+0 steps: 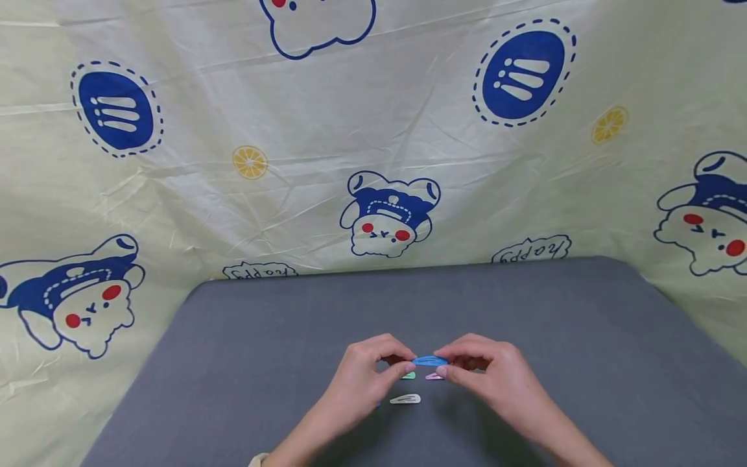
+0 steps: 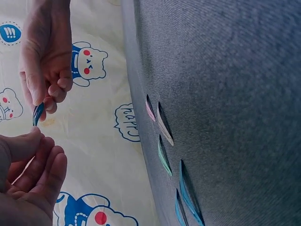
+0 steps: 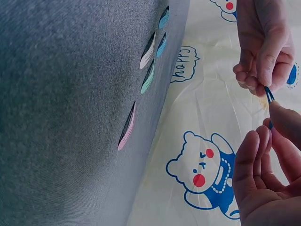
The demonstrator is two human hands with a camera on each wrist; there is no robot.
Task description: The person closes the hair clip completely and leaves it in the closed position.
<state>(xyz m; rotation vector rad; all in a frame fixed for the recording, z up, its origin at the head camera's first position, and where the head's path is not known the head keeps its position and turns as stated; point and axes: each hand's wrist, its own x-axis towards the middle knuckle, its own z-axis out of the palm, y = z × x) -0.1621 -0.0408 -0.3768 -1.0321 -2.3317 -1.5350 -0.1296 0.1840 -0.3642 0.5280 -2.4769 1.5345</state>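
Observation:
A blue snap hair clip [image 1: 430, 360] is held up over the table between both hands. My left hand [image 1: 367, 373] pinches its left end between thumb and forefinger. At the other end, the thumb and forefinger of my right hand [image 1: 496, 370] grip the clip. Below lie a white hair clip [image 1: 405, 399], a green hair clip [image 2: 164, 157] and a pink hair clip [image 3: 127, 132]; the hands partly cover the green and pink ones in the head view. Two more blue clips, a longer one [image 2: 189, 193] and a shorter one [image 2: 179, 209], show in the left wrist view.
The loose clips lie on a dark grey cloth-covered table [image 1: 262, 337]. Behind it hangs a pale curtain [image 1: 303, 207] printed with blue cartoon bears and orange slices, reaching down to the table's far edge.

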